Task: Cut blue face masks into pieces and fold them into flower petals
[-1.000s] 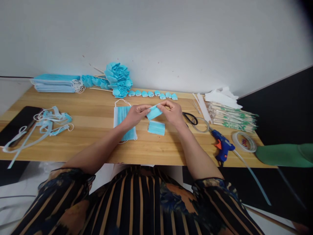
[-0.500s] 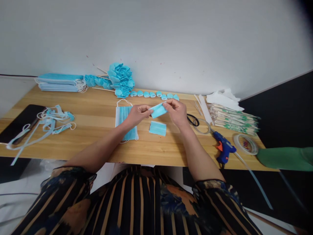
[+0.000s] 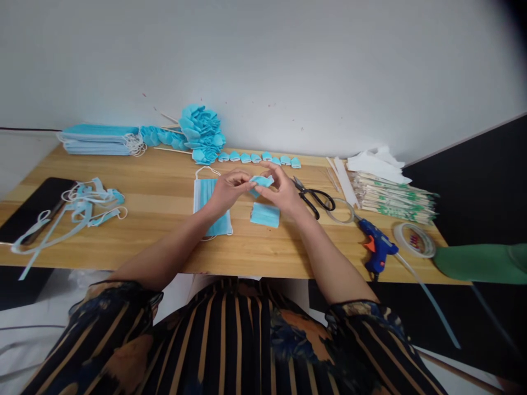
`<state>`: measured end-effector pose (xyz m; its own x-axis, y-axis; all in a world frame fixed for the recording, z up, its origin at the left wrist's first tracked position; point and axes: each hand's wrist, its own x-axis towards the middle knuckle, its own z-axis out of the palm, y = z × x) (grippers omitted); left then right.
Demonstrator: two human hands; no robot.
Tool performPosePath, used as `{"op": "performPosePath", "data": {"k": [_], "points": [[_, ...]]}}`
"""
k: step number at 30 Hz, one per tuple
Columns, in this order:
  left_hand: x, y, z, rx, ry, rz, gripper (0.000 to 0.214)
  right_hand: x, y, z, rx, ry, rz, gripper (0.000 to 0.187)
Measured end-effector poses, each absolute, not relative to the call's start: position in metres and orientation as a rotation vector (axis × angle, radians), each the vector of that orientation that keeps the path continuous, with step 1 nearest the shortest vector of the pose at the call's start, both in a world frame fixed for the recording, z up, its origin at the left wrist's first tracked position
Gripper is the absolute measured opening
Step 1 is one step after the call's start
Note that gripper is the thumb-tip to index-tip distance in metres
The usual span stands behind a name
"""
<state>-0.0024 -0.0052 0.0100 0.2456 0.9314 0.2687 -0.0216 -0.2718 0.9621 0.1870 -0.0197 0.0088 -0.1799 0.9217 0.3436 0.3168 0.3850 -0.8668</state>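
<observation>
1. Light wooden table (image 3: pixel 156 219): the work is held in the air over its middle, well in from the near edge. Judgement: a dropped piece would land on the wood, so the risk is low.
2. Flat pleated blue face mask with white ear loops (image 3: pixel 202 197): lies under the left wrist. Judgement: a sideways slide of that forearm could drag or crease it.
3. Black-handled metal scissors (image 3: pixel 313 195): lie just beside the right hand, blades towards it. Judgement: a backward move of the wrist could strike the blades.
4. Flat blue rectangle of cut mask fabric (image 3: pixel 264 214): on the table just below both hands, not touching them. Judgement: a lowered palm could sweep it aside.
5. Small folded piece of blue mask fabric (image 3: pixel 262 181): above the table, between the 2 hands. Judgement: the fabric looks springy, and a slack pinch could let the fold open.
6. Left hand (image 3: pixel 228 192): thumb and forefinger closed narrowly on the piece's left end.
7. Right hand (image 3: pixel 284 195): fingers curled round the right end and pinching it; the exact contact is partly hidden.
</observation>
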Motion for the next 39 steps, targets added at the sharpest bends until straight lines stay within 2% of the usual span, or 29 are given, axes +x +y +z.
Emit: {"op": "performPosePath", "data": {"k": [2,10,22,30,33,37,39], "points": [[-0.003,-0.007,0.013,1.478,0.901,1.207,0.030,0.187,-0.018,0.006,-1.110,-1.690,0.876,0.060],[-0.003,-0.006,0.014,1.335,0.913,1.164,0.037,0.189,-0.022,0.013,-1.086,-1.642,0.898,0.051],[-0.002,0.000,0.006,1.112,0.915,1.168,0.039,0.200,-0.017,0.014,-1.199,-1.774,0.606,0.053],[-0.001,0.004,-0.005,1.022,0.800,1.212,0.032,0.195,-0.014,0.004,-1.154,-1.589,0.929,0.058],[0.001,0.005,-0.004,1.036,0.742,1.191,0.034,0.194,-0.011,0.001,-1.101,-1.566,0.975,0.058],[0.001,0.005,-0.004,1.057,0.743,1.175,0.047,0.194,-0.011,-0.001,-1.071,-1.572,0.992,0.055],[0.000,0.005,-0.005,1.094,0.770,1.164,0.041,0.194,-0.011,-0.002,-1.059,-1.575,0.987,0.056]]}}
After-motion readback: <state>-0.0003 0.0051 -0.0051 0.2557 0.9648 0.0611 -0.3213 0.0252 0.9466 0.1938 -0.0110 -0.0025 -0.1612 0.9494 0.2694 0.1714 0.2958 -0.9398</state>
